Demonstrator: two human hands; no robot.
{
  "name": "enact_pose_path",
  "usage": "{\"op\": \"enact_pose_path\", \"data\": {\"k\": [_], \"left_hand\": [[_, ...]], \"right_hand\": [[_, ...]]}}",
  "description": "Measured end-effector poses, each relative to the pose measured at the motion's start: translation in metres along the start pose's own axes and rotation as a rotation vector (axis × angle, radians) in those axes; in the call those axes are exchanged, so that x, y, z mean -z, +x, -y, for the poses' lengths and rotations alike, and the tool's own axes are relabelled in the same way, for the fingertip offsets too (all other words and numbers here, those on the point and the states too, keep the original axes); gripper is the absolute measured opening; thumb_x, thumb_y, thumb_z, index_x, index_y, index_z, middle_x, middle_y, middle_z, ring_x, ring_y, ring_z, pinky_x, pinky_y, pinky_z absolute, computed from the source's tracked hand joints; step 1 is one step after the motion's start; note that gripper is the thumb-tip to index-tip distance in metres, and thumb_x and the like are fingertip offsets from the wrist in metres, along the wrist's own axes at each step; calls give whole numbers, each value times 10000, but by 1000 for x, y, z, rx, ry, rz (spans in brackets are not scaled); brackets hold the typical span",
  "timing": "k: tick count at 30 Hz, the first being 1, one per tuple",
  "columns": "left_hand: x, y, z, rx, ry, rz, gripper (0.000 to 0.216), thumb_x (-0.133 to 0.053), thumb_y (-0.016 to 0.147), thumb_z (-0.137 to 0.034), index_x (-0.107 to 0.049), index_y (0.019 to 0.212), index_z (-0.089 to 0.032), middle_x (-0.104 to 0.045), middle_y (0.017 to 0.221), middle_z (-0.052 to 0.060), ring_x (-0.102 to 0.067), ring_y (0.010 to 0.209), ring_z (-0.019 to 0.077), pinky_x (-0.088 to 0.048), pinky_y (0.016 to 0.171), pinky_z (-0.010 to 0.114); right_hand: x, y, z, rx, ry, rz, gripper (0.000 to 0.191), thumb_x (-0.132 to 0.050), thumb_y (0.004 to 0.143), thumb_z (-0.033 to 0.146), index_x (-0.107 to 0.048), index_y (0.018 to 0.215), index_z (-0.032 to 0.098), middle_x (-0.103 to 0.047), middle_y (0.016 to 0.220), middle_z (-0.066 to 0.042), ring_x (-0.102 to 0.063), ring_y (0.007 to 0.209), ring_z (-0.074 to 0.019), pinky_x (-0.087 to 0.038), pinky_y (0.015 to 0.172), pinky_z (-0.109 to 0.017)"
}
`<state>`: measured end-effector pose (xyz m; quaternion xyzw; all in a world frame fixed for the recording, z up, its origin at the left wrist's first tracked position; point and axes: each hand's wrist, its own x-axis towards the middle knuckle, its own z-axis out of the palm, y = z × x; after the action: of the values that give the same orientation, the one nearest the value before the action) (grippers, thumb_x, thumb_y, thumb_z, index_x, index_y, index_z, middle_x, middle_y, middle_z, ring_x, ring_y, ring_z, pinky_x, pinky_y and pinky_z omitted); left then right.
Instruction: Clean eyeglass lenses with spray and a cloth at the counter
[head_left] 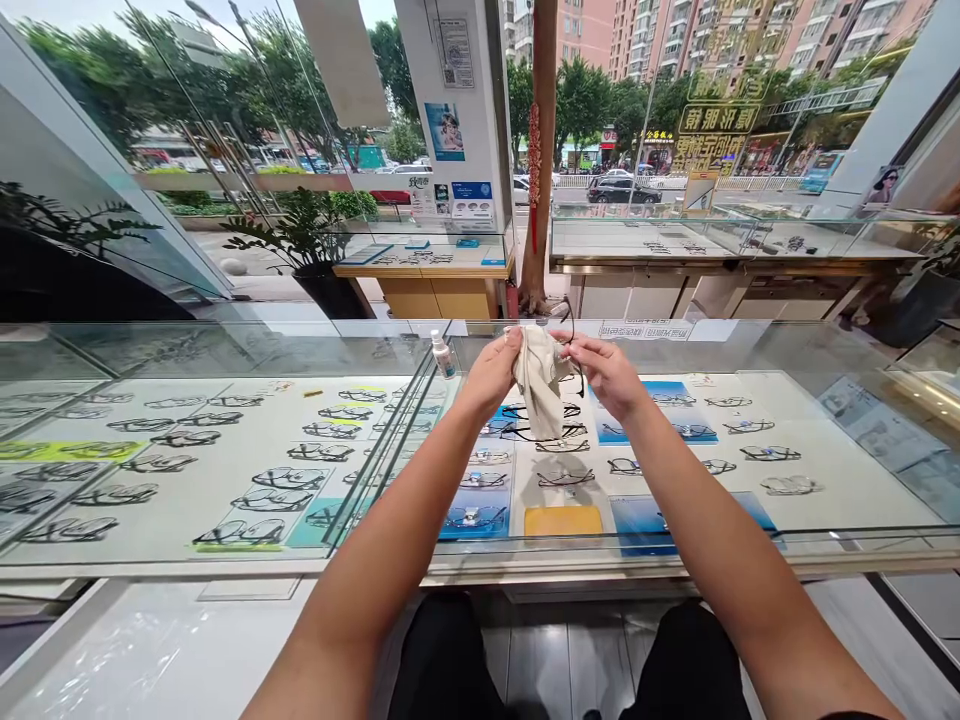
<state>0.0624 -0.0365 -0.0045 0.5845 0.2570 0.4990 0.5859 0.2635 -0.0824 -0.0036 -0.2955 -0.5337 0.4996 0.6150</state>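
Above the glass display counter (675, 545), my left hand (491, 372) grips a pale beige cleaning cloth (541, 385) that hangs down in folds. My right hand (607, 372) pinches a pair of dark-framed glasses (576, 360) at the cloth's right side, fingers closed. One thin temple arm shows near the right fingers; the cloth hides most of the frame and the lenses. Just left of my left hand, a small white spray bottle (442, 356) stands upright on the counter. Beneath the glass, right under the cloth, lies an orange-yellow cloth or pouch (562, 520).
Rows of glasses (289, 478) lie inside the counter, some on blue cards (656, 410). A printed sign (645, 330) is at the far edge. Beyond stand more display cases (675, 240), a wooden post (541, 150), a potted plant (315, 240) and windows onto a street.
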Motion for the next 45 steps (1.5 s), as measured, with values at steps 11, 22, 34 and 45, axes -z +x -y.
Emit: {"op": "enact_pose_path", "data": {"k": [11,22,34,45], "left_hand": [[4,3,3,-42,51,110,695,-805,851,-843,-747,903,-152,-761,777,49,-649,669,153,-499,657,275],[0,-3,-11,-42,42,182,590,-961,794,-646,-800,1071,-151,-798,895,67,-719,770,183,-546,723,285],[-17,-10,-6,-103,91,-3,623,-1024,686,-630,-753,980,-153,-777,844,39,-676,705,160,-547,690,276],[-19,-9,-6,-167,88,31,648,-855,824,-806,-749,901,-172,-734,707,44,-663,647,198,-522,636,322]], "right_hand": [[-6,-1,-11,-122,-94,46,297,-970,686,507,-860,747,238,-798,885,-44,-652,935,-227,-486,1006,-406],[-6,-2,-9,-172,-15,9,258,-928,670,456,-834,719,221,-768,828,-48,-609,808,-197,-498,753,-340],[-6,-4,-12,-195,-6,163,341,-976,686,511,-832,738,206,-763,834,-48,-646,866,-202,-517,886,-350],[-4,-1,-13,-223,-34,77,272,-875,682,441,-752,651,200,-697,733,-32,-586,735,-178,-476,730,-333]]}}
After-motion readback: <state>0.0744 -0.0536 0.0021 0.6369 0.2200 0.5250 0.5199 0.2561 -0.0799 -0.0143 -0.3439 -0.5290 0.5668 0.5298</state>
